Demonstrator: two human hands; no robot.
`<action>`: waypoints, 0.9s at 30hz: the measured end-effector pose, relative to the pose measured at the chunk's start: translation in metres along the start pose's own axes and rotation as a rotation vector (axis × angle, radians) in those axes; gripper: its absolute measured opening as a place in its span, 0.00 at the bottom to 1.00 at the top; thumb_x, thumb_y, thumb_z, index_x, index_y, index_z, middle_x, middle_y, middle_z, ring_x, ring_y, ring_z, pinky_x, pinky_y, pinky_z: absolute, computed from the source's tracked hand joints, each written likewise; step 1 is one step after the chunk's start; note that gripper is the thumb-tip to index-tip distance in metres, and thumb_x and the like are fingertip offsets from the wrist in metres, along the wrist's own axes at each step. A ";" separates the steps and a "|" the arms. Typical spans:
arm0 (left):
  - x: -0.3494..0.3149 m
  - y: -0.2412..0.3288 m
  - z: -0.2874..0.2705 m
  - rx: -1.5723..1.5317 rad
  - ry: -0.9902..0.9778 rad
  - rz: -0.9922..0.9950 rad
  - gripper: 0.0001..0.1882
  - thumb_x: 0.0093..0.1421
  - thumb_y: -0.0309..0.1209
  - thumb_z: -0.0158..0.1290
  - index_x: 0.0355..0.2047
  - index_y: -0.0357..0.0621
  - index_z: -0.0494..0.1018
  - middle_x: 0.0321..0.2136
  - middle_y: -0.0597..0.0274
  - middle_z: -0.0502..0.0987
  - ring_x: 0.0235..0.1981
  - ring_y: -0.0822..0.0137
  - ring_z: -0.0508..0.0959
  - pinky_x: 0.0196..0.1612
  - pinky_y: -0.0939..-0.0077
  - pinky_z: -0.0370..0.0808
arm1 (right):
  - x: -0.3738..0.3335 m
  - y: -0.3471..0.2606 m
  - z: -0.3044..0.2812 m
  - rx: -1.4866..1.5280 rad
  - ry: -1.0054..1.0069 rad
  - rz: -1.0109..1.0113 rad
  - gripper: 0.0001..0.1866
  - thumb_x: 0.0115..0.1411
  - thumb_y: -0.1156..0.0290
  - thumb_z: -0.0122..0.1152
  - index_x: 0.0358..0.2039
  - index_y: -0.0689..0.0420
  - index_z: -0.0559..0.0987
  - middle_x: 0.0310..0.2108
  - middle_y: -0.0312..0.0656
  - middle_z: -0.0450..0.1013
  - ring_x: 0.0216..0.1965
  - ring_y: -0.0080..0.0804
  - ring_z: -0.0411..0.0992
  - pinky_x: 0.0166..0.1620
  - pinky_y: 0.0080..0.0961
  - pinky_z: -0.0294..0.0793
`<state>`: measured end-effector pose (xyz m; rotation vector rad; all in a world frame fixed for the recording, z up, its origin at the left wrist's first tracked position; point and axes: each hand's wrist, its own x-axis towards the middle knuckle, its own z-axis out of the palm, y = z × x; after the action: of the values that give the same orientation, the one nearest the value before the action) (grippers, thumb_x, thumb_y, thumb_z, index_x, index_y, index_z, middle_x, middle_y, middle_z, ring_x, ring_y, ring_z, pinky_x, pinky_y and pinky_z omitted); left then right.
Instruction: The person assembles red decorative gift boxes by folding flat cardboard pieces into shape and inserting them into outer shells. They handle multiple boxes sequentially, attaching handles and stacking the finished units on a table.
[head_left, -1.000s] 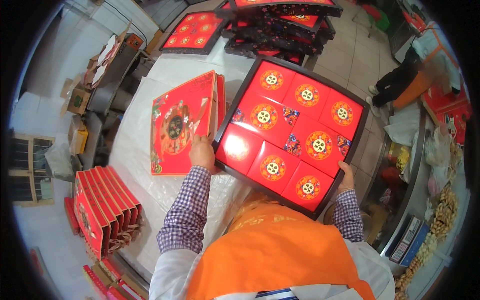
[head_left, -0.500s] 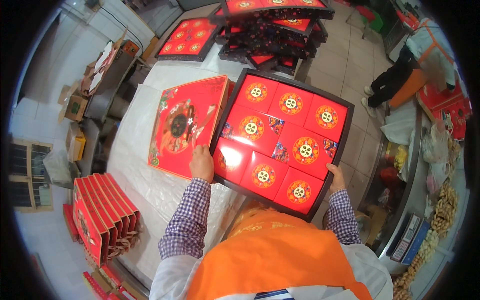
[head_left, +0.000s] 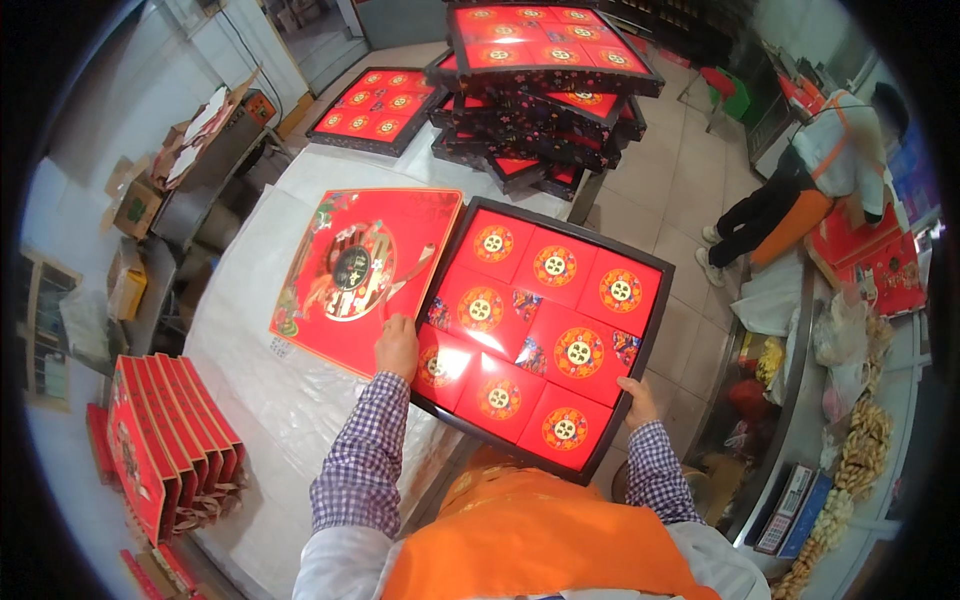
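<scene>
Held between both hands is a shallow square tray with a dark rim [head_left: 652,318], tilted in front of me. Several red square boxes [head_left: 555,266] with round gold emblems fill it; patterned patches show in some gaps. My left hand [head_left: 397,350] is closed on the tray's left edge, its fingers partly hidden. At the right edge my right hand [head_left: 638,402] grips the rim, thumb on top. Directly left of the tray lies a flat red decorated package [head_left: 400,232] with a ribbon, close to my left fingers; whether they touch it I cannot tell.
Filled trays [head_left: 545,82] are piled at the table's far end, with another tray [head_left: 370,112] beside them. Red gift bags [head_left: 165,440] stand in a row at left. A scale [head_left: 790,508] sits on the right counter. Farther right, a person [head_left: 815,180] bends over red boxes.
In the picture, the tray and the red package sit slightly lower and farther left. Both hands keep hold of the tray. The other person at right is bent over the red boxes.
</scene>
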<state>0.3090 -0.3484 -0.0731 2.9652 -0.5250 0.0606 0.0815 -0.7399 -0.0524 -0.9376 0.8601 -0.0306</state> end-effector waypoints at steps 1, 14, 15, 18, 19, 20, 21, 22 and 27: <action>-0.002 0.002 0.002 -0.004 -0.025 -0.004 0.07 0.58 0.27 0.48 0.36 0.42 0.71 0.35 0.55 0.71 0.41 0.54 0.77 0.34 0.63 0.79 | 0.003 0.002 -0.004 -0.002 0.005 0.006 0.29 0.53 0.73 0.62 0.56 0.61 0.67 0.48 0.45 0.73 0.48 0.36 0.73 0.50 0.33 0.75; -0.048 0.041 0.018 0.028 -0.122 0.069 0.13 0.54 0.26 0.49 0.41 0.42 0.71 0.39 0.59 0.69 0.44 0.56 0.75 0.36 0.67 0.79 | 0.025 0.002 -0.007 -0.009 0.005 0.151 0.24 0.56 0.73 0.63 0.53 0.62 0.68 0.47 0.46 0.74 0.46 0.35 0.74 0.50 0.38 0.77; -0.047 0.045 0.014 0.011 -0.128 0.080 0.13 0.54 0.26 0.49 0.41 0.42 0.71 0.39 0.59 0.69 0.43 0.56 0.75 0.36 0.66 0.79 | 0.038 0.020 -0.023 0.041 -0.044 0.204 0.24 0.57 0.72 0.63 0.53 0.63 0.69 0.48 0.47 0.73 0.47 0.37 0.74 0.51 0.39 0.77; -0.043 0.067 0.022 -0.008 -0.159 0.173 0.13 0.54 0.26 0.49 0.41 0.42 0.71 0.38 0.59 0.69 0.42 0.57 0.74 0.35 0.66 0.79 | 0.049 0.054 -0.010 0.212 -0.034 0.231 0.24 0.57 0.70 0.63 0.53 0.64 0.70 0.50 0.49 0.73 0.48 0.39 0.74 0.52 0.39 0.76; -0.039 0.075 0.023 -0.031 -0.148 0.180 0.12 0.54 0.26 0.49 0.40 0.42 0.72 0.36 0.58 0.69 0.40 0.57 0.74 0.35 0.65 0.78 | 0.056 0.064 -0.006 0.232 -0.049 0.250 0.26 0.58 0.69 0.63 0.55 0.63 0.68 0.53 0.48 0.71 0.52 0.40 0.72 0.54 0.40 0.74; -0.040 0.086 0.031 -0.081 -0.219 0.236 0.12 0.54 0.27 0.49 0.40 0.41 0.72 0.36 0.58 0.70 0.39 0.56 0.75 0.35 0.65 0.78 | 0.061 0.076 0.000 0.201 -0.097 0.285 0.27 0.58 0.69 0.63 0.56 0.62 0.67 0.54 0.47 0.70 0.53 0.40 0.70 0.56 0.41 0.71; -0.052 0.092 0.040 -0.117 -0.291 0.287 0.12 0.54 0.27 0.49 0.40 0.40 0.73 0.35 0.57 0.70 0.38 0.55 0.75 0.35 0.65 0.77 | 0.064 0.095 0.010 0.177 -0.155 0.325 0.28 0.58 0.69 0.63 0.57 0.62 0.66 0.55 0.47 0.69 0.55 0.40 0.69 0.58 0.41 0.69; -0.060 0.102 0.044 -0.170 -0.361 0.342 0.12 0.55 0.27 0.48 0.40 0.40 0.73 0.34 0.57 0.70 0.38 0.55 0.75 0.35 0.65 0.77 | 0.064 0.103 0.019 0.145 -0.203 0.357 0.29 0.58 0.69 0.63 0.58 0.61 0.65 0.56 0.46 0.68 0.56 0.40 0.68 0.60 0.42 0.67; -0.073 0.089 0.037 -0.263 -0.021 -0.050 0.14 0.57 0.29 0.52 0.44 0.38 0.72 0.38 0.49 0.72 0.42 0.49 0.74 0.42 0.57 0.73 | 0.068 0.113 0.043 -0.158 -0.269 0.545 0.33 0.61 0.59 0.61 0.62 0.60 0.62 0.59 0.43 0.65 0.60 0.36 0.63 0.62 0.36 0.60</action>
<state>0.2106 -0.4115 -0.1034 2.7226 -0.4252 -0.0413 0.1188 -0.6661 -0.1633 -0.8041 0.8485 0.6271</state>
